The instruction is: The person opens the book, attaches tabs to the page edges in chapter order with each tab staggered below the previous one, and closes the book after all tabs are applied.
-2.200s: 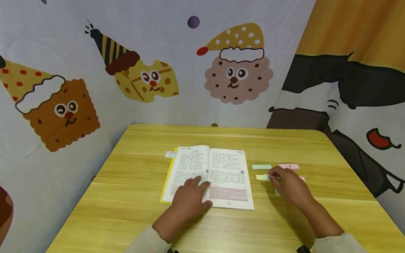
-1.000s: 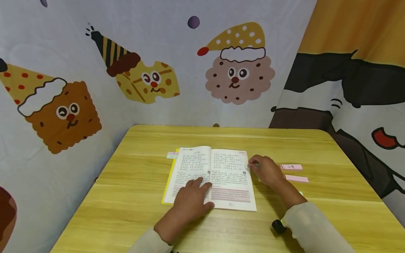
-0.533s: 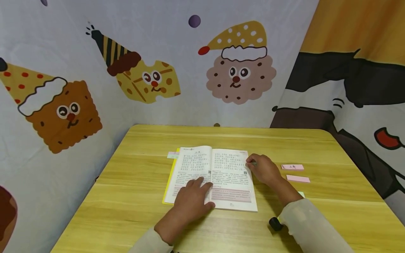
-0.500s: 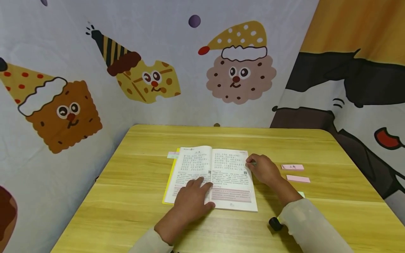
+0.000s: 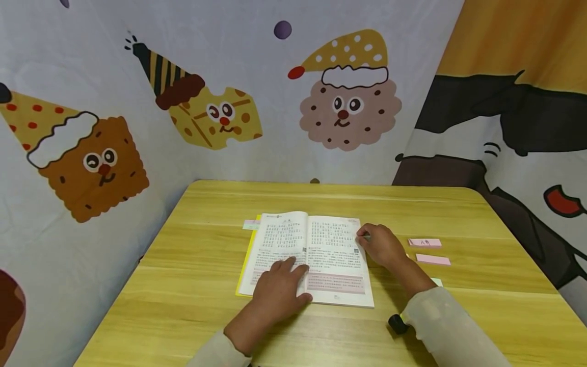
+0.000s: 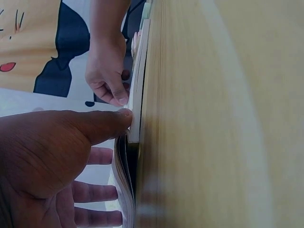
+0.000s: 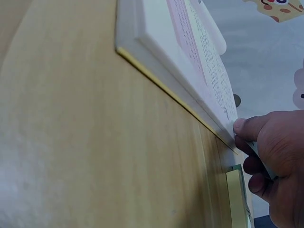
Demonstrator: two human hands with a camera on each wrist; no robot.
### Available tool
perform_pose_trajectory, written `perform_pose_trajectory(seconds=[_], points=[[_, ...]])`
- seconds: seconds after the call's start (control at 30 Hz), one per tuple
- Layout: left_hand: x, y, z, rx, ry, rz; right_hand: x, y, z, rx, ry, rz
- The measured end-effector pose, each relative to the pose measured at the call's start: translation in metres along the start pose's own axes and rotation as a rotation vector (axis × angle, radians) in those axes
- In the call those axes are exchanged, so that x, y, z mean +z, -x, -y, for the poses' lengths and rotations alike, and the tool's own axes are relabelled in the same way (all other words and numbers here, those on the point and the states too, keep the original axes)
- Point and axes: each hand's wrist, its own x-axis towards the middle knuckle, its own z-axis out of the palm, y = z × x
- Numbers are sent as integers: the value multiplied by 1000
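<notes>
In the head view, an open book [image 5: 337, 255] lies mid-table [image 5: 174, 311], the left hand [image 5: 278, 288] resting at its 7 o'clock with fingers apart, the right hand [image 5: 380, 247] at its 3 o'clock edge, pink strips [image 5: 433, 260] beyond. The left wrist view shows the left thumb [image 6: 107, 124] on the book's edge, the right hand towards 11 o'clock. In the right wrist view, that hand, at 4 o'clock, pinches a pale strip [image 7: 253, 147] beside the book, a yellow-faced pad [image 7: 235, 197] at its 7 o'clock.

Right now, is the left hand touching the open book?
Touching. In the left wrist view, the left hand has its fingertips against the curving page of the open book and its thumb at the lower edge, no gap showing.
</notes>
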Motion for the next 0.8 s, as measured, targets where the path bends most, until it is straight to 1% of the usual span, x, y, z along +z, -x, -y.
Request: perform_pose_trajectory(seconds=[0.2,0.33,0.43,0.57,0.63,0.7,0.8], points=[[2,-2,1,-1,-2,1,1,-1,1,17,-3,0],[3,-3,1,-5,-2,5,2,-1,2,6,54,-19],[1,-2,0,-10,0,8,2,1,2,-57,132,-85],[1,-2,0,-19,0,17,3,5,3,-197,246,-177],[0,-1,-1,-20,1,22,4,7,4,-259,296,-176],[1,-1,-1,-18,2,21,4,10,6,-305,344,-154],[1,0,-1,-10,-1,9,2,14,10,-330,394,-108]])
